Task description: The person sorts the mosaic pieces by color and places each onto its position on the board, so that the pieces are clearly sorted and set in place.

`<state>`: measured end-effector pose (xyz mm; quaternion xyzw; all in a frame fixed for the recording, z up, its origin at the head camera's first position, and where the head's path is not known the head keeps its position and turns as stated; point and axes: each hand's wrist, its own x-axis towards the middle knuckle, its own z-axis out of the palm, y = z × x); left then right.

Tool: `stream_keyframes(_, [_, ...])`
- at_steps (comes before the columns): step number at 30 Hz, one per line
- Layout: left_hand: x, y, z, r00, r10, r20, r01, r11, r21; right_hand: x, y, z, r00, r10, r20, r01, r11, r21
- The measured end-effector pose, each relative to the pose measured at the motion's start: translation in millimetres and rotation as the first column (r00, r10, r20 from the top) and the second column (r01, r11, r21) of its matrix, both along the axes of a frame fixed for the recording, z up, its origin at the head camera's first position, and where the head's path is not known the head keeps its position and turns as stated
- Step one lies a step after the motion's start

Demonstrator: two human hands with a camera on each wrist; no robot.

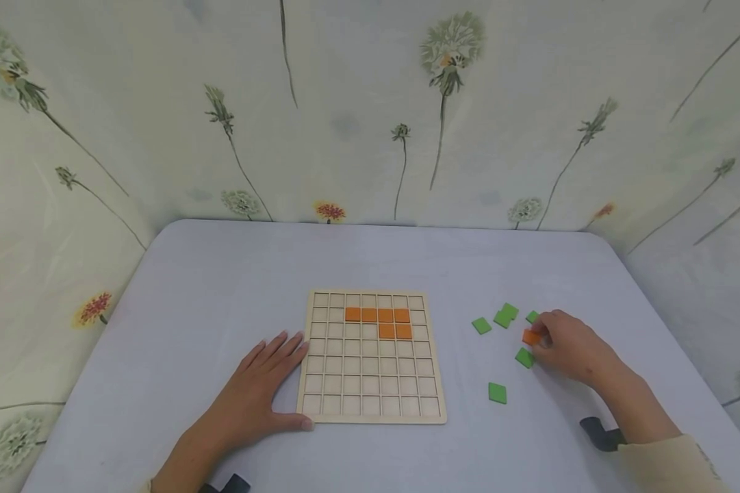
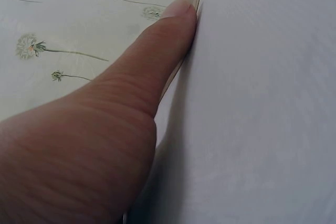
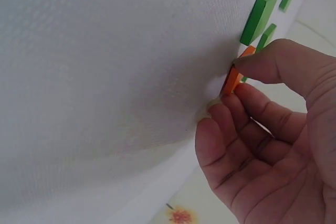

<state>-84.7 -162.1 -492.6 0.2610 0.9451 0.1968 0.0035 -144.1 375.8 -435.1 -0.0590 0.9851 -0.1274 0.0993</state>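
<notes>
A pale wooden grid board lies flat on the table. Several orange square tiles fill cells in its second row, with two more in the row below. My left hand rests along the board's left side, fingers fairly straight, its thumb touching the lower left corner. Off to the right, my right hand pinches an orange tile between thumb and fingers, close to the tabletop. Around that hand lie loose green tiles, one just below the orange tile and another partly hidden behind the fingers.
More green tiles lie between board and right hand: one alone, two touching, and one nearer the front. A white cloth covers the table. Flower-patterned fabric rises behind it. Dark wrist-worn pieces sit by the forearms.
</notes>
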Motion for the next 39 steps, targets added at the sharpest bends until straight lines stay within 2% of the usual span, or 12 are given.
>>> stream_keyframes(11, [-0.1, 0.2, 1.2, 1.0, 0.011, 0.028, -0.011, 1.0, -0.009, 1.8, -1, 0.0, 1.0, -0.017, -0.007, 0.017, 1.0, -0.011])
stream_keyframes(17, [1.0, 0.7, 0.9, 0.998, 0.023, 0.061, -0.022, 1.0, -0.015, 1.7, -3, 2.4, 1.0, -0.022, 0.017, 0.022, 1.0, -0.014])
stream_keyframes(30, [-0.4, -0.4, 1.0, 0.998, 0.014, 0.064, -0.013, 1.0, -0.025, 3.2, -24, 7.9, 0.996, 0.053, -0.078, -0.056, 0.998, -0.032])
stream_keyframes(39, [-0.7, 0.5, 1.5, 0.998, 0.014, 0.067, -0.012, 0.999, -0.03, 1.3, -50, 11.9, 0.993, 0.079, -0.085, -0.082, 0.996, -0.037])
